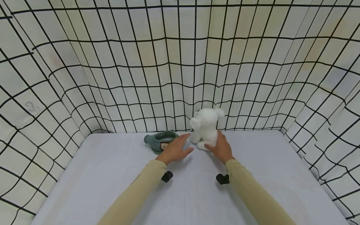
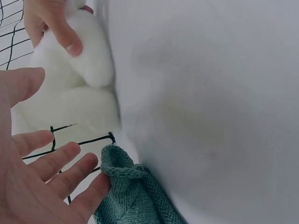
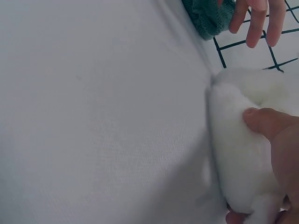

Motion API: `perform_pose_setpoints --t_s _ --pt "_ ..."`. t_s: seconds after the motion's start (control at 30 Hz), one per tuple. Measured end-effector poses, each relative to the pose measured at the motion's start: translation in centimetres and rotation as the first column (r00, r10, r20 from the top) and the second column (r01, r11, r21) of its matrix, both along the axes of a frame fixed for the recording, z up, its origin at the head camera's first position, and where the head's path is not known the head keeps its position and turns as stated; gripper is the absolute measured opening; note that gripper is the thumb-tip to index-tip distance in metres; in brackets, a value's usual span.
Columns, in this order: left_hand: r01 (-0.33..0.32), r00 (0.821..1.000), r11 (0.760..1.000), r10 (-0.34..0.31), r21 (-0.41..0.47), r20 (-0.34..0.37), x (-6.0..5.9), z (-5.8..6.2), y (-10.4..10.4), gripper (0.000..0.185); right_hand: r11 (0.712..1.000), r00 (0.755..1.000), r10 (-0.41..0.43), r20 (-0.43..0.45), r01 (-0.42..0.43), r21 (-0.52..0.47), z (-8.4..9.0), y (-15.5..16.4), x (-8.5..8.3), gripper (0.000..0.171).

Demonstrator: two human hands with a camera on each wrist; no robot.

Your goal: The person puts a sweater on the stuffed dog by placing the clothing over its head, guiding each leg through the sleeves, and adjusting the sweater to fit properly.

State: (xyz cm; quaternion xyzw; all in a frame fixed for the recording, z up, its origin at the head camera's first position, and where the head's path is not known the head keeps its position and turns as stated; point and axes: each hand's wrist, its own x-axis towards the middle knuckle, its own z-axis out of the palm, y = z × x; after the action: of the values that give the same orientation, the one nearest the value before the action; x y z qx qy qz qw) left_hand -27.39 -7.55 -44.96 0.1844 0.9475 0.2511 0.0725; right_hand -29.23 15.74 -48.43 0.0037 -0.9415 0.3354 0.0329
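A white plush animal (image 1: 206, 126) sits upright at the table's far edge, facing left in the head view. My right hand (image 1: 222, 148) grips its lower right side; in the right wrist view the thumb (image 3: 264, 120) presses the white plush leg, with fingertips showing below. My left hand (image 1: 175, 149) is spread, fingers extended, between the plush and a green knitted piece (image 1: 153, 142) with a small pale label. In the left wrist view the little finger of the left hand (image 2: 42, 172) overlaps the knitted piece (image 2: 135, 200); whether it touches cannot be told.
Black netting (image 1: 180, 65) over pale walls encloses the back and both sides. A white cloth-covered table (image 1: 194, 193) spreads in front, with a dark wrist-mounted device (image 1: 167, 177) below the left hand and another (image 1: 222, 179) below the right.
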Motion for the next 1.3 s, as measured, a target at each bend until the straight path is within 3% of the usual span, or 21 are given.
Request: perform_pose_setpoints --t_s 0.23,0.5,0.73,1.1,1.3 --pt "0.002 1.000 1.000 -0.003 0.014 0.008 0.2 0.0 0.1 0.069 0.997 0.999 -0.014 -0.032 0.012 -0.072 0.2 0.3 0.0 0.068" --pt "0.021 1.000 0.999 -0.021 0.026 -0.022 0.4 0.0 0.1 0.067 0.991 0.997 -0.048 -0.064 0.039 -0.128 -0.3 0.2 0.0 0.061" --pt "0.024 0.999 0.999 -0.023 0.042 -0.030 0.4 0.1 -0.1 0.065 0.984 0.998 -0.017 -0.056 0.007 -0.179 -0.1 -0.2 0.5 0.058" --pt "0.009 1.000 0.991 -0.012 0.137 0.019 0.0 -0.1 -0.7 0.059 0.968 0.998 0.026 -0.059 -0.039 -0.247 1.0 -0.5 1.8 0.051" --pt "0.023 1.000 0.974 -0.026 0.227 0.012 0.2 0.1 -0.9 0.052 0.961 0.998 0.022 -0.061 -0.038 -0.273 1.3 -0.5 2.0 0.050"
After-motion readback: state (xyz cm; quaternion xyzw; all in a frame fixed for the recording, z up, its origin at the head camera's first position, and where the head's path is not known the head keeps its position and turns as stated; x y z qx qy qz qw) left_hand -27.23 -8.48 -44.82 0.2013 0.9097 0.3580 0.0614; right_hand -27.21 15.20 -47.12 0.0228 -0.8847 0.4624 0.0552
